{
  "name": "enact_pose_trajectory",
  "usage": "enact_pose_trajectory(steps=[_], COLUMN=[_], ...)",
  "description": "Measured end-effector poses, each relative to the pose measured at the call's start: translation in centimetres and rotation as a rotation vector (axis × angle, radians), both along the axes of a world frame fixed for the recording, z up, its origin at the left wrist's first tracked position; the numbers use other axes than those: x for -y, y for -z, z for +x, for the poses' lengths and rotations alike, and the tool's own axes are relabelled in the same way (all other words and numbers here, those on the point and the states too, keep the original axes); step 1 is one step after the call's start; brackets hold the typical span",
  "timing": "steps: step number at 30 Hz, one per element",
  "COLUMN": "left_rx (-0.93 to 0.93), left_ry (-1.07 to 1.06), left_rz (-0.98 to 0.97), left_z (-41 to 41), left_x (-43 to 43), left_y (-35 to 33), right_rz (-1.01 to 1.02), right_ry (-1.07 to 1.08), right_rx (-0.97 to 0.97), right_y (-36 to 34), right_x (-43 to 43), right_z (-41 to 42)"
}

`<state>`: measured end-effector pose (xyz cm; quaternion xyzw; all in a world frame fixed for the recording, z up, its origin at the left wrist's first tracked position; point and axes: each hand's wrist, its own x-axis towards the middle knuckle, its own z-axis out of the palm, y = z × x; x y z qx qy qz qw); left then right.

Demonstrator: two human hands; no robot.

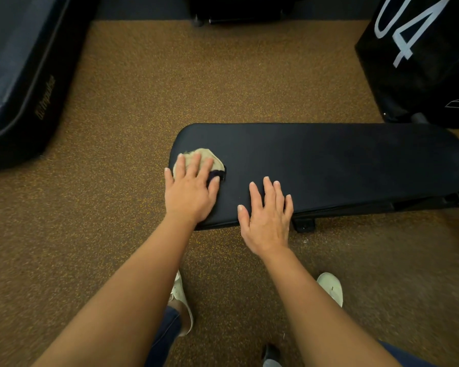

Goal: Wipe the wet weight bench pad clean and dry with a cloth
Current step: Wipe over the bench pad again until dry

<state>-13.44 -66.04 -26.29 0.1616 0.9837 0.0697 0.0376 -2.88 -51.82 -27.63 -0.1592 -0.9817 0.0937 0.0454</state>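
The right hand lies flat, fingers spread, holding nothing, likely bracing the bench pad at its near edge. The left hand presses 1 tan cloth flat on the pad's left end (wetness hard to see), positioned to wipe.
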Motion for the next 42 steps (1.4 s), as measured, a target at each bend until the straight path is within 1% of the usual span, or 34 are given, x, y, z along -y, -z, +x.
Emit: enact_pose_trajectory(steps=[2,4,7,8,10,13,14,15,16,19,21,22,23,26,27,28,31,33,34,37,39,40,42], left_rx=[-0.01,-0.041,-0.066,-0.06,-0.057,-0.002,-0.006,-0.019,-0.036,-0.074,-0.065,-0.071,-0.073,-0.017,-0.017,-0.023,-0.05,-0.057,-0.063,-0.036,-0.02,-0.013,-0.011], left_ry=[-0.032,0.067,0.265,0.285,0.215,-0.008,-0.033,-0.013,0.046,0.348,0.462,0.447,0.387,0.092,0.054,0.075,0.322,0.408,0.375,0.08,-0.051,-0.054,0.047], left_rz=[0.001,0.008,0.001,-0.006,-0.017,-0.02,-0.026,-0.028,-0.019,0.032,0.019,-0.008,-0.033,-0.025,-0.016,-0.007,0.009,-0.02,-0.037,-0.022,0.004,0.01,0.013], left_z=[0.5,1.9,2.8,2.3,0.9,-0.8,-0.7,-0.5,-0.2,0.2,-0.9,-1.6,-2.2,-2.1,-1.5,-0.8,0.5,-0.3,-1.0,-2.3,-1.5,-0.7,0.9], left_x=[-1.2,-1.5,0.5,1.1,1.3,-1.0,-1.8,-2.2,-2.2,0.2,1.9,2.2,2.0,-0.8,-1.7,-2.4,-1.9,-0.8,-0.5,-0.9,-2.3,-2.9,-3.3], left_y=[-0.2,-0.1,0.2,0.2,0.2,-0.1,-0.2,-0.3,-0.3,-0.2,-0.3,-0.2,-0.2,-0.3,-0.4,-0.5,-0.4,-0.2,0.0,0.1,-0.3,-0.4,-0.4], right_rz=[-0.001,0.004,0.006,0.008,0.01,0.007,0.009,0.009,0.007,0.006,0.006,0.006,0.007,0.006,0.008,0.01,0.016,0.015,0.01,0.006,0.009,0.004,0.0], right_ry=[0.006,0.01,0.011,0.008,0.005,0.002,0.004,0.008,0.013,0.017,0.012,0.009,0.007,0.011,0.016,0.02,0.023,0.021,0.019,0.015,0.028,0.04,0.071], right_rx=[-0.008,-0.007,-0.006,-0.006,-0.007,0.003,0.004,0.004,0.003,-0.004,-0.008,-0.011,-0.014,-0.009,-0.01,-0.012,-0.016,-0.017,-0.018,-0.018,-0.019,-0.025,-0.036], right_y=[0.0,0.0,0.0,0.0,0.0,0.0,0.0,0.0,0.0,0.1,0.1,0.1,0.1,0.2,0.2,0.1,0.0,0.0,0.0,0.0,-0.1,-0.2,-0.4], right_x=[0.0,0.1,0.1,0.1,-0.1,-0.1,-0.1,0.0,0.1,0.1,0.0,-0.1,-0.1,0.0,0.1,0.2,0.4,0.3,0.2,0.0,0.2,0.5,0.8], right_z=[0.0,0.0,0.0,0.0,0.1,0.0,0.0,0.0,-0.1,-0.2,-0.1,-0.1,-0.1,-0.1,-0.1,-0.2,-0.2,-0.1,-0.1,-0.2,-0.4,-0.5,-0.9])
